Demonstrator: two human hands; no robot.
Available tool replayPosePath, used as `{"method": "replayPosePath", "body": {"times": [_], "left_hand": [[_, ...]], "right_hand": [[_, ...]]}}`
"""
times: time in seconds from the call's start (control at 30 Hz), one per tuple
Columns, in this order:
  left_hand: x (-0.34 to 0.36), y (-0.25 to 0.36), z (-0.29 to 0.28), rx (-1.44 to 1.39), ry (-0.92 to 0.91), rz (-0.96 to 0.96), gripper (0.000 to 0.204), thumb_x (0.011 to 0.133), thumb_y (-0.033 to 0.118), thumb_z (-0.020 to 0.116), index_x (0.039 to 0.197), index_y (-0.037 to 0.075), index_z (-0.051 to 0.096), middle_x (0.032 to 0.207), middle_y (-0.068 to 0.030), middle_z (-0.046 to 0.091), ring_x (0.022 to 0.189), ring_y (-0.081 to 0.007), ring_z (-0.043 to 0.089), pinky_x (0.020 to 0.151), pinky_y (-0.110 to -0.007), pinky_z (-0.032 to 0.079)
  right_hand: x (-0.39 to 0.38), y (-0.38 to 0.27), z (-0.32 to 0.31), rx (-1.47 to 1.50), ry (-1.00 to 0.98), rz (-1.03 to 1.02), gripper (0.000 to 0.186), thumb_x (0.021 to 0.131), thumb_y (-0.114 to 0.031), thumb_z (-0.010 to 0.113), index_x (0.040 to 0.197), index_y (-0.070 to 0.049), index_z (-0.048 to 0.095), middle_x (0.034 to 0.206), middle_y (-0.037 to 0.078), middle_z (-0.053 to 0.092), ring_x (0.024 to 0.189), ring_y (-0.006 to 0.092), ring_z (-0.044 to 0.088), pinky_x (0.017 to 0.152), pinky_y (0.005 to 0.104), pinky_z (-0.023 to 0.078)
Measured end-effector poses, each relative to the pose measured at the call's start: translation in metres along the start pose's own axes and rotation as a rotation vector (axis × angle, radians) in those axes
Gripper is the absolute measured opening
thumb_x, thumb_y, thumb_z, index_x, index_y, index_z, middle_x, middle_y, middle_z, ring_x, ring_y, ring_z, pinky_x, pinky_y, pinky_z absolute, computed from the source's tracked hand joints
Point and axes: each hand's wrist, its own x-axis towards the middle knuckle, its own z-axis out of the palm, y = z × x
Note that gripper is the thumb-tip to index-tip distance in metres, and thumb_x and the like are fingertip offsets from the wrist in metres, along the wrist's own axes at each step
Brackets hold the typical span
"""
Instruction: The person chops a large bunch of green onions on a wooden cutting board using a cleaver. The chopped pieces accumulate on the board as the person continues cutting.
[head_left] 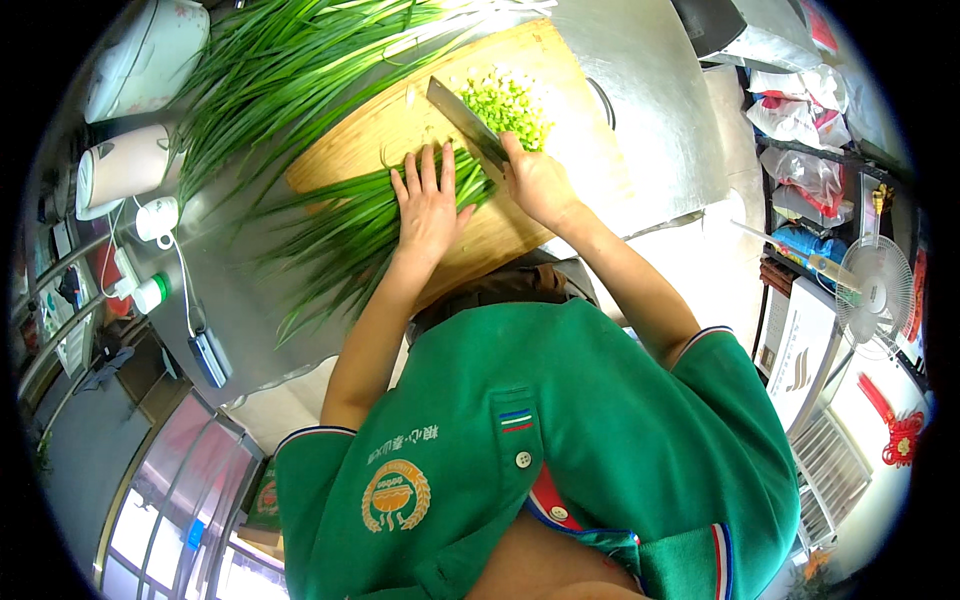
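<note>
Two hands work on the wooden cutting board [400, 125]: my left hand [428, 205] lies open and flat, pressing a bundle of green chives [350, 225] against it, while my right hand [535, 180] is closed around the cleaver [465, 118] handle. Chopped chive pieces [505, 105] sit just beyond the blade on the steel counter [640, 120].

bare board [520, 225] right, greens heap [290, 60] left
</note>
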Motion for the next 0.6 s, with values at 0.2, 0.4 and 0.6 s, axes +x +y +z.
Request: {"method": "replayPosePath", "body": {"times": [0.2,0.4,0.6], "left_hand": [[-0.006,0.005,-0.003,0.040,-0.059,0.089,0.101,0.071,0.042,0.074,0.145,0.001,0.020,0.139,-0.0190,0.033,0.128,-0.0402,0.031,0.103,-0.063,0.024],[0.022,-0.004,0.006,0.180,0.077,0.022,0.090,0.071,0.034,0.075,0.139,-0.003,0.031,0.131,-0.0150,0.042,0.115,-0.0328,0.043,0.102,-0.047,0.032],[0.024,0.006,0.011,0.150,0.121,-0.067,0.090,0.070,0.032,0.076,0.139,-0.003,0.030,0.131,-0.0169,0.041,0.118,-0.0345,0.041,0.104,-0.050,0.029]], "right_hand": [[-0.001,0.007,-0.001,-0.008,0.015,-0.028,0.029,0.085,-0.007,0.054,0.112,-0.003,0.044,0.061,0.020,0.059,0.059,0.0399,0.060,0.054,0.0477,0.048],[-0.032,-0.014,-0.028,-0.022,0.028,0.027,0.030,0.086,-0.005,0.052,0.115,-0.003,0.044,0.059,0.019,0.058,0.056,0.0379,0.060,0.053,0.0473,0.048],[-0.050,-0.018,-0.008,-0.127,0.041,0.007,0.036,0.085,-0.003,0.050,0.120,-0.004,0.044,0.061,0.018,0.059,0.054,0.0352,0.060,0.049,0.0444,0.048]]}}
